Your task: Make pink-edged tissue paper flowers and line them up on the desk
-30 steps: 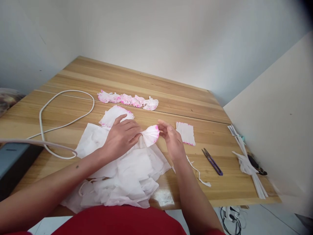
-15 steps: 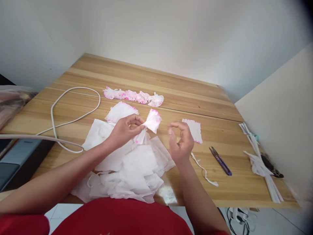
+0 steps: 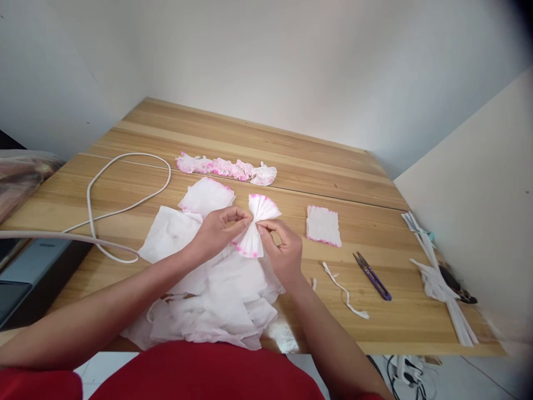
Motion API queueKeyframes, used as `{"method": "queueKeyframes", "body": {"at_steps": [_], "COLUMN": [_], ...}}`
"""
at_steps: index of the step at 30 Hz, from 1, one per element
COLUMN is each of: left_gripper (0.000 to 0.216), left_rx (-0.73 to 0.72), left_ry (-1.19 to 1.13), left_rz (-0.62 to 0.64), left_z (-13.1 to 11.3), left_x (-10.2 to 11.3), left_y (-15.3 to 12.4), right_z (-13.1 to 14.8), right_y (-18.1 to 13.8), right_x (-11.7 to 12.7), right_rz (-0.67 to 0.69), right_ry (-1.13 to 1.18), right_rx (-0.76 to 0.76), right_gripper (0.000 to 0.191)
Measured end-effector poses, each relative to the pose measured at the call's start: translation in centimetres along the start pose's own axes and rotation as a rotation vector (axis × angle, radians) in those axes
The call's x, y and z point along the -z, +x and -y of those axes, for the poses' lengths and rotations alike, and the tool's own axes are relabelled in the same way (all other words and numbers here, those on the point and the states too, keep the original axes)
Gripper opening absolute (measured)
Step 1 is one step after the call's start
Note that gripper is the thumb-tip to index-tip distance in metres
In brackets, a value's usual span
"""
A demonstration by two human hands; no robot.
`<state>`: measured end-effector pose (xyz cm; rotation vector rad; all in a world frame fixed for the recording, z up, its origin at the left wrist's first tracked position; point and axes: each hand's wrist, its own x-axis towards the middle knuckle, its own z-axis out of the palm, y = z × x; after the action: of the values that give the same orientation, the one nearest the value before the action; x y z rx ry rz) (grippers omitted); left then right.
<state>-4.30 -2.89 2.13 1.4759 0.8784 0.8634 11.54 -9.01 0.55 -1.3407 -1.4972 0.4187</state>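
Head view: pleated tissue bow (image 3: pixel 258 225) between both hands.

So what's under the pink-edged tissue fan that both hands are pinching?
A heap of white tissue sheets lies under the pink-edged tissue fan, spread over the wooden table. The left hand and right hand hide the fan's middle; the tabletop beneath the heap is covered.

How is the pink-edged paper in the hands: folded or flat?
Folded: the paper shows pleats, pinched midway between left hand and right hand, fanning both ways.
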Motion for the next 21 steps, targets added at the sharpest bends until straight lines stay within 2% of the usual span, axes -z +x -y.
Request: {"method": "queueKeyframes", "body": {"at_steps": [6,9,21], "left_gripper": [0.021,0.019,0.019], "left_rx": [0.004,-0.012,-0.064], "left_ry": [-0.010,0.044,0.093], "left_rz": [-0.032,-0.068,-0.071], "left_z": [0.2,0.4,1.4], "left_x": [0.0,0.0,0.1], "left_y": [-0.1,-0.1,-0.3], "right_z": [-0.4,-0.6,-0.1], "right_y": [0.0,-0.1,-0.1], "right_x": [-0.2,-0.4,-0.8], "right_rz": [0.003,0.012,0.012], "right_ry": [0.227,0.326,0.314], "right_rx": [-0.239,-0.311,-0.347], "right_gripper": [0.014,0.015,0.014]}}
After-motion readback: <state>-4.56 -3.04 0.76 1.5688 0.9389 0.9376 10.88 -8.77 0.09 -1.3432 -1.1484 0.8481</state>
